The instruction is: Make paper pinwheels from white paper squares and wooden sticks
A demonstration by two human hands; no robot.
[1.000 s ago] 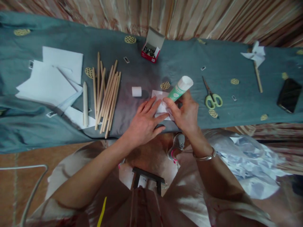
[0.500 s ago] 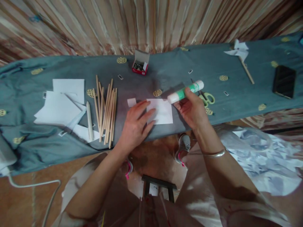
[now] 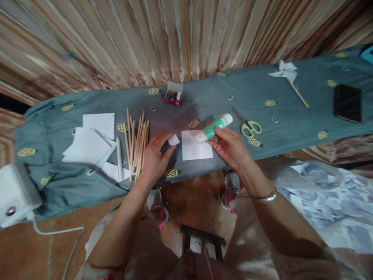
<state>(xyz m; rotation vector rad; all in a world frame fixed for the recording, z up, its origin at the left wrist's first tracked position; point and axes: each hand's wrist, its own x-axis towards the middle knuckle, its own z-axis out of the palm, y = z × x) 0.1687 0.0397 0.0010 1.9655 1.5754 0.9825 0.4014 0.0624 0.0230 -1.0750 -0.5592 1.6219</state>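
Observation:
My left hand (image 3: 156, 155) pinches a small white paper piece (image 3: 174, 140) between thumb and fingers, just left of a white paper square (image 3: 197, 151) lying flat on the cloth. In my right hand (image 3: 229, 144) is a green and white glue stick (image 3: 214, 128), tilted so that its lower left end hangs over the square's upper right part. Whether that end touches the paper I cannot tell. Scissors with light green handles (image 3: 250, 127) lie to the right of the glue stick.
Left of my left hand lie several wooden sticks (image 3: 139, 144), a white marker-like rod (image 3: 119, 158) and stacked paper sheets (image 3: 84, 147). Behind stands an open red box of small metal pieces (image 3: 173, 97). A paper pinwheel (image 3: 287, 74) and black phone (image 3: 347, 103) are at right.
My left hand has left the paper square and picked up the small paper piece from the table. The glue stick has moved left and down over the square.

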